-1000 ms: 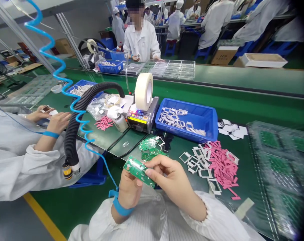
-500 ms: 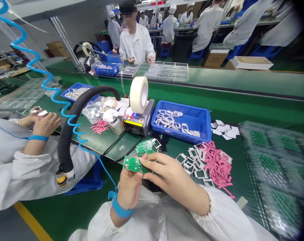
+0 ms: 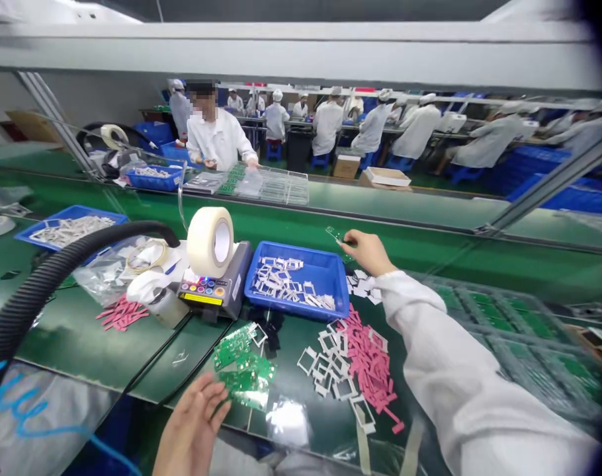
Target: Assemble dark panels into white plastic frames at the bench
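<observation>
My right hand (image 3: 366,252) is stretched out over the green conveyor belt (image 3: 430,231), pinching a small green circuit board (image 3: 337,235) by its edge just past the blue bin (image 3: 301,281). My left hand (image 3: 194,423) lies low at the table's near edge, fingers spread, its fingertips touching a pile of green circuit boards (image 3: 244,370). Nothing is in the left hand.
White frames (image 3: 331,363) and pink strips (image 3: 368,363) lie right of the boards. A tape dispenser (image 3: 214,264) with a white roll stands left of the bin. A black corrugated hose (image 3: 47,281) arcs at left. Clear trays (image 3: 509,330) of boards fill the right. A person works across the belt.
The view has tilted up. My right hand carried the board from near my body out to the belt. My left hand let go of it and dropped to the pile of boards.
</observation>
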Tool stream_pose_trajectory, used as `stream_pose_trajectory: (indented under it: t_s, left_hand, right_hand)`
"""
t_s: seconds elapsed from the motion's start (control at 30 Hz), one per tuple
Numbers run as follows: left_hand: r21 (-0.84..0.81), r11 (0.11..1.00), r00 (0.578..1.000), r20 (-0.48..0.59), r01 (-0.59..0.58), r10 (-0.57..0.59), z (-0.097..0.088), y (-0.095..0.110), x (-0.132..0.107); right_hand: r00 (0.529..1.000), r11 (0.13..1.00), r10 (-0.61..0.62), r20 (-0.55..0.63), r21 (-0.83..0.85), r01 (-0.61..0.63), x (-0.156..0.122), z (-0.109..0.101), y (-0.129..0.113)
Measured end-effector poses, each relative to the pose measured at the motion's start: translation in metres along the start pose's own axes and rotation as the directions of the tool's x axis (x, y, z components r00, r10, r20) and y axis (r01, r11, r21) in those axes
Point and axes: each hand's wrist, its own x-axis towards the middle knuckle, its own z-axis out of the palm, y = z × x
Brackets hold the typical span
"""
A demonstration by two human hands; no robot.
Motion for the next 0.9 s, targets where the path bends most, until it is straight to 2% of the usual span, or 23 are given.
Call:
stream_pose_trajectory:
  t_s: [0.1, 0.17, 0.23, 0.3, 0.4, 0.53, 0.63, 0.73, 0.83, 0.9]
  left_hand:
    - [-0.045, 0.997, 0.995, -0.069, 0.066, -0.069, -0.018, -0.006, 0.009]
    - [-0.069, 0.994, 0.991, -0.093, 0.087, -0.094, -0.024, -0.007, 0.01]
    - [-0.081, 0.993, 0.99, -0.105, 0.088, -0.096, -0.025, -0.008, 0.008]
    - [-0.089, 0.993, 0.991, -0.107, 0.071, -0.08, -0.022, -0.008, 0.006]
    - [-0.096, 0.993, 0.992, -0.107, 0.063, -0.074, -0.015, -0.009, 0.005]
    - [-0.073, 0.995, 0.994, -0.085, 0.065, -0.071, 0.0, -0.013, 0.005]
    - [-0.049, 0.997, 0.998, 0.01, 0.065, -0.065, 0.015, -0.015, -0.001]
    - [-0.04, 0.995, 0.993, 0.087, 0.087, -0.084, 0.026, -0.018, -0.01]
    - [-0.05, 0.993, 0.988, 0.117, 0.103, -0.096, 0.025, -0.02, -0.017]
    - [-0.06, 0.994, 0.989, 0.119, 0.096, -0.088, 0.019, -0.02, -0.019]
  right_hand:
    - [0.992, 0.998, 0.046, 0.115, -0.055, -0.04, 0.033, 0.035, 0.022]
    - [0.982, 0.997, 0.03, 0.188, -0.074, -0.016, 0.044, 0.055, 0.025]
    - [0.971, 0.996, 0.008, 0.24, -0.085, 0.013, 0.049, 0.066, 0.024]
    - [0.966, 0.995, -0.001, 0.259, -0.093, 0.026, 0.051, 0.066, 0.023]
    - [0.972, 0.996, -0.02, 0.234, -0.083, 0.04, 0.044, 0.05, 0.017]
    - [0.962, 0.991, -0.129, 0.239, -0.009, 0.135, 0.004, 0.026, -0.011]
    - [0.926, 0.983, -0.178, 0.333, 0.015, 0.183, -0.031, 0.027, -0.04]
    - [0.894, 0.992, -0.074, 0.441, -0.061, 0.113, -0.046, 0.044, -0.063]
    - [0.868, 0.989, 0.055, 0.493, -0.148, 0.021, -0.039, 0.058, -0.075]
    - [0.866, 0.984, 0.103, 0.49, -0.175, -0.018, -0.03, 0.056, -0.081]
